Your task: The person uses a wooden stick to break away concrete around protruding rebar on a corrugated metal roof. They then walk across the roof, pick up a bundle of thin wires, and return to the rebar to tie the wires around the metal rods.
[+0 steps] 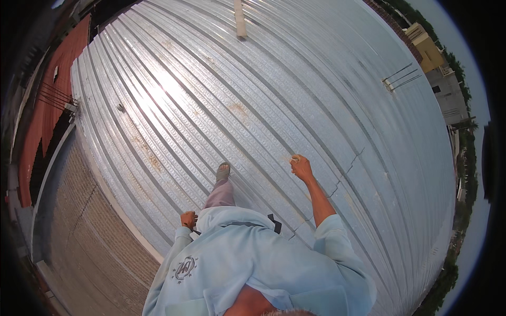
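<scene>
My right hand [301, 167] is held out ahead of my body, above the ribbed silver metal sheeting [253, 131]. Its fingers are curled in, and I see nothing between them. Down at my left hip, my left hand [188, 219] is closed like a fist; its fingers are partly turned from view, so what it holds, if anything, is hidden. A dark strap [245, 225] crosses my waist, with a black end on the right. One foot in a grey sandal [223, 171] stands on the sheeting, below a mauve trouser leg [221, 194].
A pale plank [240, 21] lies on the sheeting at the far side. Bare rods [403, 78] stick up at the right, and more rods [55, 97] at the left. A brownish lower roof [89, 221] and red sheets [55, 100] lie left; buildings [429, 50] stand far right.
</scene>
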Demonstrator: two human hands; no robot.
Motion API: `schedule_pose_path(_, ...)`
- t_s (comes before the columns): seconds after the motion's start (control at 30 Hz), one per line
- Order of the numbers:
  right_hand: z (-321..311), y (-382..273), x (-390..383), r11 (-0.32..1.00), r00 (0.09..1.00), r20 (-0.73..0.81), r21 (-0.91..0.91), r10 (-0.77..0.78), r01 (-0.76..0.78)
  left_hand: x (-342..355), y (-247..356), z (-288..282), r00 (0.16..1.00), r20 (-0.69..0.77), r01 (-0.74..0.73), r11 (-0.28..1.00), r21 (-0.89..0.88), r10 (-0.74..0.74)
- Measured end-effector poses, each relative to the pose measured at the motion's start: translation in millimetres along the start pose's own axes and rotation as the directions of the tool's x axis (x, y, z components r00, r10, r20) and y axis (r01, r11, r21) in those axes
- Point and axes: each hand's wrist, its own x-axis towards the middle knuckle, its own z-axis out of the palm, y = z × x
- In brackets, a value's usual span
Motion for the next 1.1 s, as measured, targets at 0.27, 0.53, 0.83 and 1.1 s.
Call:
schedule_pose_path(0.27,27.3,134.5,45.7,0.806,0.788,0.274,0.068,0.551,-0.588,348.8,114.0,-379.6,0.836,-0.336,-0.049,0.551,-0.833,-0.434)
schedule_pose_path(0.53,-82.4,79.8,200.2,0.874,0.762,0.464,-0.061,0.452,-0.482,526.7,328.0,-505.2,0.856,-0.426,-0.198,0.577,-0.793,-0.292)
schedule_pose_path(0.83,-446.3,-13.0,574.9,0.879,0.921,-0.145,0.384,0.36,-0.283,553.7,474.6,-302.2,0.83,0.205,0.535,0.636,-0.557,-0.519)
schedule_pose_path(1.1,-608.3,-143.9,878.2,0.897,0.956,-0.224,0.435,0.189,-0.076,734.3,553.2,-354.8,0.969,0.182,0.204,0.957,-0.209,-0.167)
